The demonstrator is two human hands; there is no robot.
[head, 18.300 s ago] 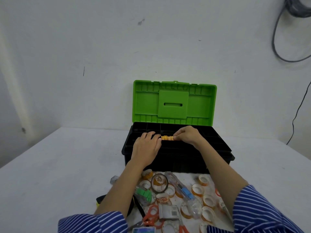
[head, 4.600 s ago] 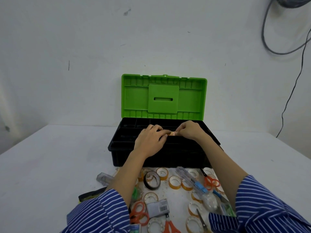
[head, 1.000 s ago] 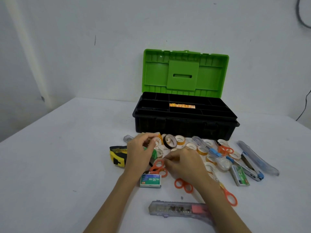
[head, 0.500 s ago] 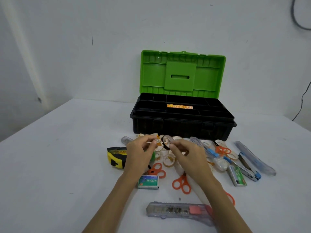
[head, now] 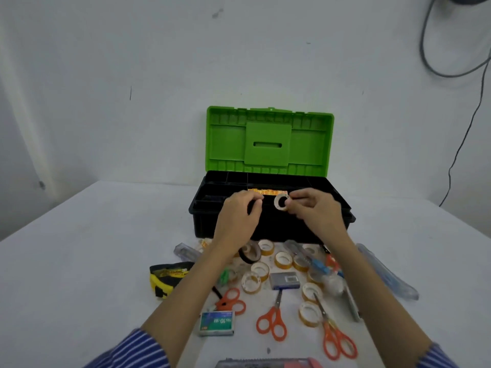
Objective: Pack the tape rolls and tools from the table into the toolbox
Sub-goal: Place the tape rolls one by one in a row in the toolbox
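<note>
Early stage. Right hand (head: 316,211) pinching tape roll (head: 281,203) over open toolbox (head: 271,224); left hand (head: 239,216) curled, contents indiscernible. One row of rolls (head: 267,192) packed. Remaining on tabletop (head: 79,261): many rolls, scissors (head: 272,318), staple boxes (head: 217,323).

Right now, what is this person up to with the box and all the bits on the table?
A person is packing a green-lidded toolbox that stands open on a white table. The right hand pinches a small tape roll over the box's tray, where a row of rolls already lies. The left hand is curled beside it; whether it holds anything I cannot tell. Many tape rolls, orange scissors and a staple box are not yet packed.
</note>
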